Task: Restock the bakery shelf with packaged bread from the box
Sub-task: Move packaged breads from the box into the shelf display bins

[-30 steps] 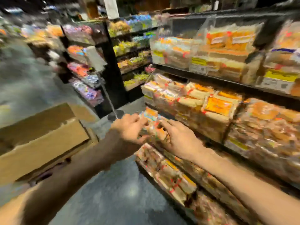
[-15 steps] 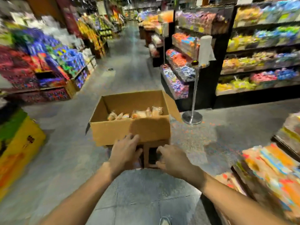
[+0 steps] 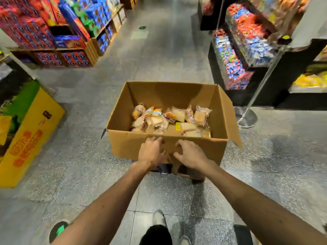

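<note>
Stretched both forearms forward, palms down. Spread the left hand (image 3: 152, 152) loosely open over the near wall of the cardboard box (image 3: 217, 147), fingertips just under its rim, gripping nothing. Half-curled the right hand (image 3: 190, 154) beside it, also empty; could not tell whether either touched the cardboard. Found the packaged bread (image 3: 169, 119) heaped inside the box. Could not read its labels, nor the orange lettering on the yellow carton (image 3: 35, 121) at left.
</note>
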`<state>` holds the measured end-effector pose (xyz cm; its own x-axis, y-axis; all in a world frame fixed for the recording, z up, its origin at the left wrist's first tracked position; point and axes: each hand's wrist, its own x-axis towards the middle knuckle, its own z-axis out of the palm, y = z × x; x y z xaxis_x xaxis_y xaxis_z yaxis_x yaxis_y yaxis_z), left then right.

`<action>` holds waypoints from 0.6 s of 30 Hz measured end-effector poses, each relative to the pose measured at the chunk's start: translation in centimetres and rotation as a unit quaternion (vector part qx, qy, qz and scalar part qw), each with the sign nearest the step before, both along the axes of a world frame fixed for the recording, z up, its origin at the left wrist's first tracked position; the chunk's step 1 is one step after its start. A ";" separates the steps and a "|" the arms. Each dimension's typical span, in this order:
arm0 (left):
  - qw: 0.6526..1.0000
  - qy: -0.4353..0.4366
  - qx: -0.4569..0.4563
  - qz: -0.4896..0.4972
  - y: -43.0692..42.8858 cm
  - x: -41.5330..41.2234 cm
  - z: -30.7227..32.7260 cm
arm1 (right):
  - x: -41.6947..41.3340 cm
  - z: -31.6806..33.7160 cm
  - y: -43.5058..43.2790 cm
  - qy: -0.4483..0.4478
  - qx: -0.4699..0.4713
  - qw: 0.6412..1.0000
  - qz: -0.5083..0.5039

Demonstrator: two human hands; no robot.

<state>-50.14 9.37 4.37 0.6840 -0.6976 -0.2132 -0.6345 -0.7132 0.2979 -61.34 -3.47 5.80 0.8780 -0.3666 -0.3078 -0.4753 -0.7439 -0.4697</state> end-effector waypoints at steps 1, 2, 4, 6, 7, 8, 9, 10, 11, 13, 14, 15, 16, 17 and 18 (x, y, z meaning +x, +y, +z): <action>1.000 -0.012 0.010 0.000 -0.9 1.8 -0.6 | 1.7 -0.6 -1.0 0.004 -0.003 1.000 0.002; 0.999 -0.022 0.023 -0.005 -1.8 3.6 -1.3 | 3.4 -1.2 -2.0 0.010 -0.013 1.000 0.005; 0.998 -0.030 0.049 -0.017 -3.8 7.7 -3.4 | 6.6 -2.9 -4.2 0.020 -0.044 0.999 0.010; 0.997 -0.009 0.073 -0.030 -5.8 11.8 -5.8 | 9.8 -4.7 -6.4 0.041 -0.059 0.997 0.014; 0.995 0.006 0.089 -0.040 -6.6 13.8 -7.0 | 11.2 -5.6 -7.4 0.063 -0.053 0.996 0.016; 0.992 0.025 0.111 -0.047 -7.5 15.7 -8.4 | 12.7 -6.6 -8.5 0.095 -0.046 0.994 0.021; 0.989 0.046 0.134 -0.051 -8.2 17.5 -9.8 | 14.2 -7.6 -9.5 0.125 -0.039 0.991 0.027; 0.983 0.075 0.159 -0.052 -8.6 19.2 -11.3 | 15.6 -8.7 -10.4 0.155 -0.032 0.987 0.026; 0.976 0.104 0.183 -0.053 -9.0 20.8 -13.0 | 16.9 -9.8 -11.2 0.182 -0.021 0.983 0.020; 0.959 0.156 0.226 -0.064 -9.8 23.6 -16.4 | 19.2 -12.6 -12.6 0.225 0.002 0.974 0.002; 0.951 0.174 0.245 -0.073 -10.3 24.8 -17.9 | 20.1 -14.2 -13.3 0.246 0.015 0.969 -0.010; 0.945 0.190 0.255 -0.077 -10.7 25.8 -19.5 | 20.9 -15.6 -13.9 0.260 0.028 0.965 -0.021; 0.942 0.202 0.259 -0.077 -11.1 26.6 -20.9 | 21.5 -17.2 -14.5 0.275 0.037 0.960 -0.034; 0.940 0.208 0.260 -0.076 -11.6 27.4 -22.2 | 21.9 -18.7 -15.1 0.286 0.044 0.956 -0.040; 0.939 0.210 0.260 -0.078 -12.0 27.9 -23.4 | 22.3 -20.1 -15.8 0.306 0.048 0.950 -0.043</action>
